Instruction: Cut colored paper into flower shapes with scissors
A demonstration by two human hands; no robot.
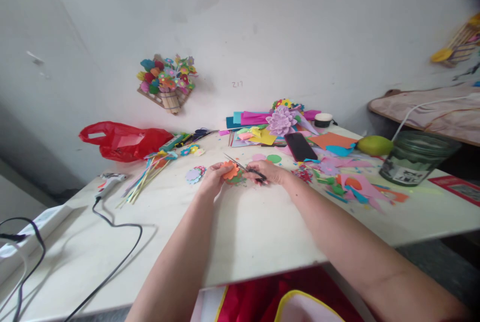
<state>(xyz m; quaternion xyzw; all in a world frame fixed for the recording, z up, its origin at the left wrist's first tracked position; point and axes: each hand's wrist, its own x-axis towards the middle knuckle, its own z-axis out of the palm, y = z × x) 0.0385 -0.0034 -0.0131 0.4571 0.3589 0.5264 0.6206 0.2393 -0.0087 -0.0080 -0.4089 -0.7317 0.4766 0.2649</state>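
Observation:
Between the fingers of my left hand (213, 179) is an orange flower cutout (230, 169) with a scalloped edge. My right hand (268, 171) is closed around the dark handles of a pair of scissors (258, 176). Their metal blades point up and left, close beside the orange cutout; whether they touch it I cannot tell. Green scraps (237, 180) lie on the table under the cutout. To the left of my left hand sits a lilac scalloped cutout (194, 176), and a green disc (273, 159) lies just beyond my right hand.
A glue gun (109, 185) trails its cord across the left of the table (258, 232), near a white power strip (33, 232). A red plastic bag (125, 142) lies behind. At right are a phone (300, 147), coloured scraps (360, 187) and a green-tinted glass jar (416, 159).

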